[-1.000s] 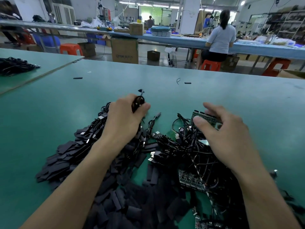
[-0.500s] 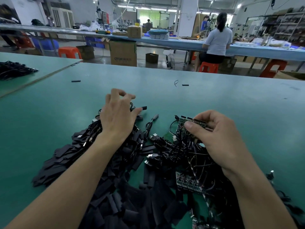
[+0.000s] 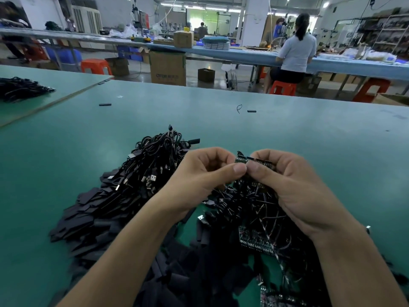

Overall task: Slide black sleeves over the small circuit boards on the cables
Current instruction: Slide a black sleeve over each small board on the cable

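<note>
Both hands meet above the pile on the green table [image 3: 309,138]. My left hand [image 3: 203,180] pinches one end of a small green circuit board strip [image 3: 241,160] between thumb and fingers. My right hand [image 3: 285,185] grips the other end of the same strip, its thumb tip against my left thumb. Wires hang from the boards into a tangle of black cables [image 3: 254,207]. Flat black sleeves [image 3: 88,220] lie heaped at the left and front. A bundle of cables with USB plugs [image 3: 152,160] lies behind my left hand. More board panels [image 3: 256,240] sit in the tangle.
Two loose black sleeves [image 3: 105,104] [image 3: 251,111] and a wire scrap [image 3: 239,108] lie farther back on the table. Another black cable heap [image 3: 20,88] sits on the neighbouring table at left. A person sits at a far bench with cartons and orange stools around.
My left hand let go of the cable bundle and moved right to the circuit board strip. My right hand lifted that strip, and both hands now hold it together.
</note>
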`<state>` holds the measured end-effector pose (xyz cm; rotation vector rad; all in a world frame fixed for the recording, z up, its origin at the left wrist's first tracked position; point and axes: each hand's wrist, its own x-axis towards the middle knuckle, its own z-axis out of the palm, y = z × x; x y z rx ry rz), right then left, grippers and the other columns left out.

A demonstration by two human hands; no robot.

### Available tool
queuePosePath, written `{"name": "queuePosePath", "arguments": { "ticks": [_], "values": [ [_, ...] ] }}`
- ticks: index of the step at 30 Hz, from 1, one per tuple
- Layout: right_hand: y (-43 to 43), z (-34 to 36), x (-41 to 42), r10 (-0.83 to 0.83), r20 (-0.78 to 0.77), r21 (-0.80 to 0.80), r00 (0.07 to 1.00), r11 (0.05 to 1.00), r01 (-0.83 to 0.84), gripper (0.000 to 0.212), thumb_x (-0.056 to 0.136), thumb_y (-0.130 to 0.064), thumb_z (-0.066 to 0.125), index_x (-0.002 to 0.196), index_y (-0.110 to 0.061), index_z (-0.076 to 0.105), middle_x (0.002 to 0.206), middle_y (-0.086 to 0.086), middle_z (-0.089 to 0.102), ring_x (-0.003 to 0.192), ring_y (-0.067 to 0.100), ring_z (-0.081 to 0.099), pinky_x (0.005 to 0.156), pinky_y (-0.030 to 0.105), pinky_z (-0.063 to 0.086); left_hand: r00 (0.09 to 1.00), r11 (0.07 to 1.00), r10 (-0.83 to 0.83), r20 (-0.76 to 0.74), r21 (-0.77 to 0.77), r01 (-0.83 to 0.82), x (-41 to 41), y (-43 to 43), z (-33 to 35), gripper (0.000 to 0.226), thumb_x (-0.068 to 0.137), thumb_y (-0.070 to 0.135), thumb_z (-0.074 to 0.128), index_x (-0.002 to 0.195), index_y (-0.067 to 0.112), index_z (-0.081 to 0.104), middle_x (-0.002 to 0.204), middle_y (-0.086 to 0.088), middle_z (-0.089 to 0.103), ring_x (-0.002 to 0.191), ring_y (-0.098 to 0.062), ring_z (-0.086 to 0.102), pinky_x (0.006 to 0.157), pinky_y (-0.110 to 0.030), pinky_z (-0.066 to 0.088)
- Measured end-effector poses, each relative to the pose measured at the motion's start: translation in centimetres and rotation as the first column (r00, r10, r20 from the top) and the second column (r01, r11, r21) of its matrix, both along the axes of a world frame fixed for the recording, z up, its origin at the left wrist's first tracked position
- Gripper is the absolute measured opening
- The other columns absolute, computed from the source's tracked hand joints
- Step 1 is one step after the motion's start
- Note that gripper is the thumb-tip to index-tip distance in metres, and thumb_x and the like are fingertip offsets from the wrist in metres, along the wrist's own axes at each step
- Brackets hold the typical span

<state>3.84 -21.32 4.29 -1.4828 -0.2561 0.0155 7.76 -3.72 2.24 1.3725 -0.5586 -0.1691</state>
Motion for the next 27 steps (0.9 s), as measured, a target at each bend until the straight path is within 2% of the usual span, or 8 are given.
{"name": "queuePosePath", "arguments": {
  "ticks": [6,10,14,17,20,22,25,27],
  "values": [
    [-0.1,-0.2,0.1,0.029,0.001,-0.058,1.000,0.998,-0.029,0.026,0.071,-0.032,0.076,0.088,-0.012,0.074,0.086,0.009,0.073,0.081,0.017,0.066,0.079,0.028,0.055,0.990,0.992,-0.120,-0.073,-0.039,0.118,0.1,0.6,-0.3,0.006,0.076,0.026,0.076,0.073,0.021,0.073,0.066,0.008,0.063,0.059,-0.003,0.055,0.060,-0.013,0.047],
    [0.0,0.1,0.0,0.080,-0.019,-0.011,0.997,0.997,-0.080,0.017,0.073,-0.028,0.080,0.085,-0.016,0.077,0.086,0.010,0.072,0.080,0.018,0.065,0.078,0.027,0.055,0.982,0.986,-0.163,-0.091,-0.059,0.158,-0.1,0.3,-0.2,0.006,0.078,0.027,0.074,0.074,0.022,0.074,0.068,0.008,0.063,0.062,-0.005,0.056,0.062,-0.016,0.048],
    [0.2,-0.1,0.5,-0.114,-0.057,0.027,0.992,0.993,0.115,0.011,0.069,-0.031,0.080,0.077,-0.024,0.077,0.079,0.005,0.072,0.072,0.016,0.064,0.081,0.036,0.055,0.995,0.997,-0.042,-0.086,-0.066,0.037,0.1,0.4,0.4,0.009,0.080,0.028,0.076,0.072,0.024,0.072,0.072,0.002,0.063,0.067,-0.011,0.058,0.069,-0.024,0.055],
    [-0.3,-0.1,1.0,-0.330,-0.081,0.054,0.941,0.941,0.334,0.008,0.073,-0.026,0.074,0.073,-0.018,0.072,0.066,-0.003,0.069,0.061,0.010,0.063,0.064,0.025,0.057,0.990,0.973,0.007,-0.143,-0.227,-0.039,0.4,1.6,1.1,0.012,0.074,0.034,0.074,0.074,0.023,0.071,0.074,0.000,0.066,0.071,-0.014,0.065,0.072,-0.033,0.060],
    [-1.0,-0.5,1.4,-0.588,0.020,-0.107,0.808,0.803,0.587,0.013,0.087,-0.016,0.074,0.081,-0.023,0.064,0.076,-0.005,0.069,0.075,0.015,0.062,0.074,0.029,0.051,0.980,0.909,0.109,-0.169,-0.382,-0.167,0.5,2.5,1.7,0.009,0.087,0.030,0.065,0.080,0.024,0.066,0.078,0.000,0.068,0.071,-0.017,0.068,0.070,-0.036,0.059],
    [-0.9,-0.5,1.3,-0.672,0.186,-0.279,0.717,0.663,0.694,0.013,0.091,-0.019,0.072,0.088,-0.026,0.062,0.089,-0.007,0.067,0.086,0.017,0.064,0.080,0.032,0.051,0.938,0.865,0.315,-0.144,-0.363,-0.346,0.6,2.4,1.8,0.010,0.093,0.029,0.063,0.083,0.027,0.062,0.074,0.002,0.064,0.061,-0.011,0.060,0.058,-0.028,0.053],
    [-0.2,-0.3,0.5,-0.585,0.508,-0.498,0.632,0.400,0.770,0.022,0.091,-0.015,0.070,0.107,-0.027,0.061,0.101,-0.009,0.059,0.102,0.019,0.057,0.092,0.032,0.041,0.769,0.755,0.636,0.058,-0.254,-0.605,0.6,2.4,1.9,0.015,0.099,0.024,0.062,0.086,0.030,0.058,0.070,0.005,0.059,0.054,-0.003,0.048,0.048,-0.015,0.040],
    [0.5,0.1,0.0,-0.476,0.651,-0.546,0.592,0.248,0.800,0.029,0.089,-0.010,0.070,0.113,-0.025,0.066,0.107,-0.006,0.051,0.109,0.020,0.048,0.092,0.029,0.030,0.665,0.704,0.710,0.231,-0.234,-0.670,0.5,2.3,2.2,0.018,0.098,0.023,0.063,0.085,0.033,0.059,0.067,0.013,0.056,0.054,-0.003,0.043,0.051,-0.012,0.036]
  ]
}}
